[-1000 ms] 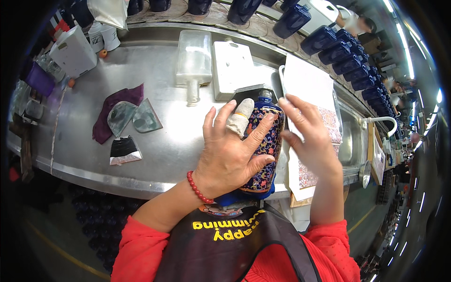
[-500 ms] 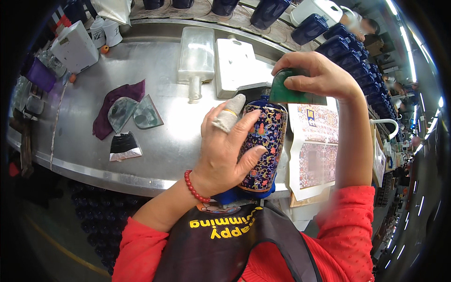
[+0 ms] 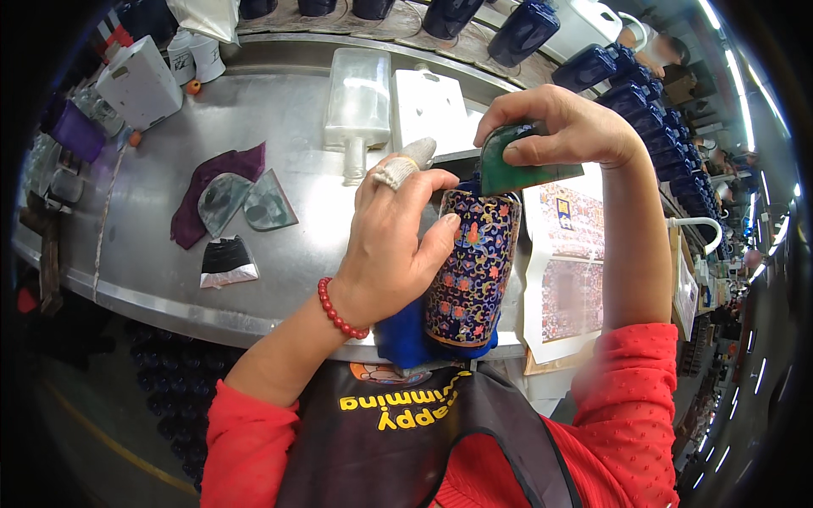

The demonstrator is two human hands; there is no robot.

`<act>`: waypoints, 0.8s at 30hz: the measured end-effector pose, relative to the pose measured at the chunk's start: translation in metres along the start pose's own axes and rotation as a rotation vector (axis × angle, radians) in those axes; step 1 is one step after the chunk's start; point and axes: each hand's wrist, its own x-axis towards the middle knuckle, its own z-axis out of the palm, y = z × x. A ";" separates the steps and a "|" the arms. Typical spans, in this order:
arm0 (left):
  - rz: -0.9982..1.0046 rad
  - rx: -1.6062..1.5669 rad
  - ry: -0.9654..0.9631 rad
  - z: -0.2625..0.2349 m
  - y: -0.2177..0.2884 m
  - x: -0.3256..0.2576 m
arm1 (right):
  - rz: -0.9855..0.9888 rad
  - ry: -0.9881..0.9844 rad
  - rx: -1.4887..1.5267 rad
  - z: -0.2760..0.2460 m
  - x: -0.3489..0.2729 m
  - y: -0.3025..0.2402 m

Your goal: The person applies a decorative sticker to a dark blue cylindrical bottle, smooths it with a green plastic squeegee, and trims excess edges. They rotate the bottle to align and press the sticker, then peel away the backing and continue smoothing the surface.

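Observation:
A dark blue bottle [image 3: 474,271] with a colourful floral pattern stands in front of me on a blue cloth [image 3: 402,333]. My left hand [image 3: 389,233] holds its left side, index fingertip at the shoulder and thumb on the patterned wall. Pale fabric sleeves cover some of that hand's fingers. Between the thumb and fingers of my right hand [image 3: 567,127] is a green, flat scraper [image 3: 529,169] with a rounded top. Its straight lower edge lies at the bottle's neck and shoulder, partly hiding them. Contact there is hard to make out.
Printed pattern sheets [image 3: 572,296] lie right of the bottle. Beyond it are a clear glass bottle [image 3: 357,97] and a white block [image 3: 428,106]. On the metal table [image 3: 288,262], scraper pieces [image 3: 269,203] lie by a purple cloth [image 3: 193,195]. Several blue bottles [image 3: 525,32] stand behind.
My left hand has slid left off the bottle's front toward its side and shoulder. The scraper in my right hand has shifted slightly left and tilted. Blue bottles behind have shifted to the right.

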 end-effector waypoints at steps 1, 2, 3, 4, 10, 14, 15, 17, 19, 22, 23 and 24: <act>-0.005 -0.012 -0.013 0.000 0.000 0.002 | -0.003 0.006 -0.018 0.000 0.000 0.001; -0.010 -0.023 -0.028 0.000 -0.001 0.004 | -0.011 0.004 -0.035 -0.001 -0.001 0.001; -0.015 -0.033 -0.043 0.000 -0.001 0.006 | -0.027 0.009 -0.050 -0.001 -0.002 0.002; -0.014 -0.027 -0.061 0.001 0.000 0.008 | -0.018 0.011 -0.025 -0.001 -0.003 0.003; 0.023 0.028 -0.064 0.020 0.003 0.020 | -0.032 0.211 0.107 0.008 -0.025 0.009; 0.048 0.068 -0.049 0.026 0.003 0.028 | -0.039 0.466 0.077 0.026 -0.044 0.016; 0.049 0.063 -0.041 0.026 0.005 0.029 | -0.040 0.541 0.055 0.033 -0.048 0.017; 0.074 0.082 -0.024 0.027 0.010 0.030 | -0.112 0.621 -0.117 0.049 -0.052 0.019; 0.124 0.137 -0.003 0.027 0.017 0.031 | -0.204 0.679 -0.279 0.068 -0.054 0.019; 0.156 0.224 -0.014 0.026 0.028 0.030 | -0.178 0.610 -0.371 0.090 -0.058 0.016; 0.158 0.222 -0.013 0.026 0.031 0.030 | -0.202 0.627 -0.440 0.096 -0.058 0.016; 0.156 0.218 -0.010 0.027 0.033 0.030 | -0.144 0.626 -0.350 0.101 -0.059 0.014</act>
